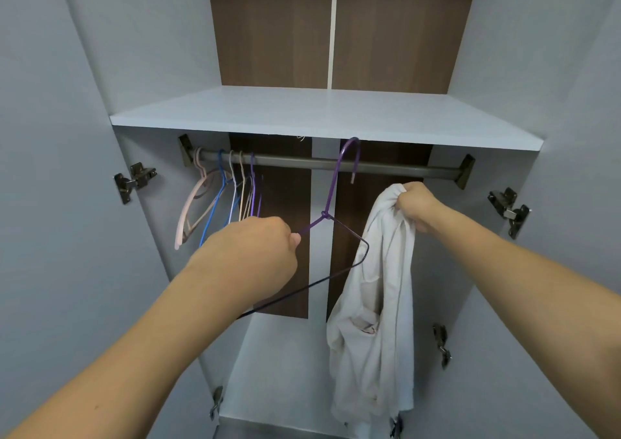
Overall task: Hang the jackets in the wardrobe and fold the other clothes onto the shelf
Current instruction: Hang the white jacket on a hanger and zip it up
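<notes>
- Left grip (260, 237): I have it closed round the shoulder wire of a purple wire hanger (331, 216), pinched just below the twisted neck; the hook points up, beside the rail but not on it, as far as I can judge.
- Right grip (415, 203): clenched on a bunched fold of a cream-white garment (373, 304), which hangs limp straight below that grip. I cannot tell whether it is a jacket.
- Hanging rail (302, 163): above both grips, under the shelf; carries only bare hangers.
- Spare hangers (221, 196): a pink, a blue, pale and purple ones, bunched at the rail's far end, beyond the left grip.
- Shelf (322, 119): above both grips; no folded clothes on it.
- Wardrobe (151, 270): doors open, no garment hung inside.
- Progress, my estimate: early. Nothing hung, nothing folded. Garment and hanger are apart; threading the hanger in comes next, if it is a jacket.
</notes>
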